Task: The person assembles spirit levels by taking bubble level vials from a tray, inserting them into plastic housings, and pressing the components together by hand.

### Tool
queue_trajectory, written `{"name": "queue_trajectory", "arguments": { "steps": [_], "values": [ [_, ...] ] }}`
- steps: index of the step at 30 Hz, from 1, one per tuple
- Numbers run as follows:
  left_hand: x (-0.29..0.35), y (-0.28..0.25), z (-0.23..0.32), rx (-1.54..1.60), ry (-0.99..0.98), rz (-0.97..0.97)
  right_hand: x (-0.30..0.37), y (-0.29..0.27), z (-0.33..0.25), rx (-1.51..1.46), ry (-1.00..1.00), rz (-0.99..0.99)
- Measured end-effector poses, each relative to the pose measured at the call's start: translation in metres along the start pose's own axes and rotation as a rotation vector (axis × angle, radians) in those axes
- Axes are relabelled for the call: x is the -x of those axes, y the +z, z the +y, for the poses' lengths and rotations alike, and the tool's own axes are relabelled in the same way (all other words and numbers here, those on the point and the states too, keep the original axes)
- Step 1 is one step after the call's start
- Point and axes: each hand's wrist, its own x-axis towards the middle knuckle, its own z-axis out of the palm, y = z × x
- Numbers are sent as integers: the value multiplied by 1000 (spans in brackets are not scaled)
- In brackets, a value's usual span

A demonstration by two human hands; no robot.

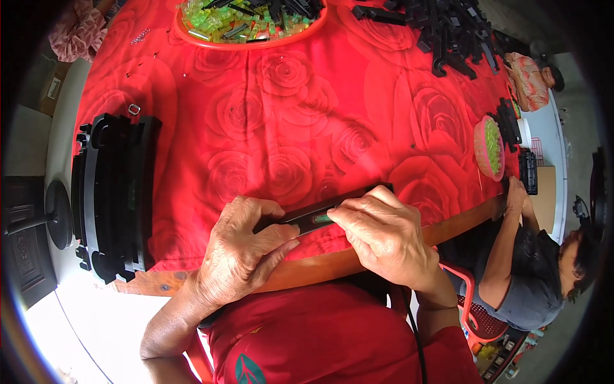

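At the near edge of the table I hold a long black spirit level body [306,223], tilted with its right end farther away. My left hand [240,246] is closed round its left part, thumb along the near side. My right hand [387,233] grips it farther right, fingers bent over the far side. Its thumb and fingertip touch the bar beside a small green vial [321,218] seated in a slot. The fingers cover part of the vial and the bar's right portion.
Several black level bodies [114,198] lie stacked at the left. A red-rimmed basin [252,45] of yellow-green vials stands at the back, beside a heap of black parts [451,32]. A pink basket [488,148] of green pieces sits at the right, near a seated person [527,275].
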Motion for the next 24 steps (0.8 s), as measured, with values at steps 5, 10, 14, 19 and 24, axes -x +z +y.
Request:
{"name": "queue_trajectory", "arguments": {
  "steps": [5,10,14,19,24],
  "values": [
    [-3,-6,1,0,25,-19,-9,-1,-3,22,-18,-53],
    [-27,-11,16,-36,-177,-94,-4,6,3,-104,31,35],
    [-41,-9,22,-131,-170,-264,3,9,0,-135,58,101],
    [-39,1,21,-126,-155,-255,9,11,0,-243,273,167],
    [-26,13,32,-160,-40,-80,21,5,-5,-264,245,210]
  ]
}}
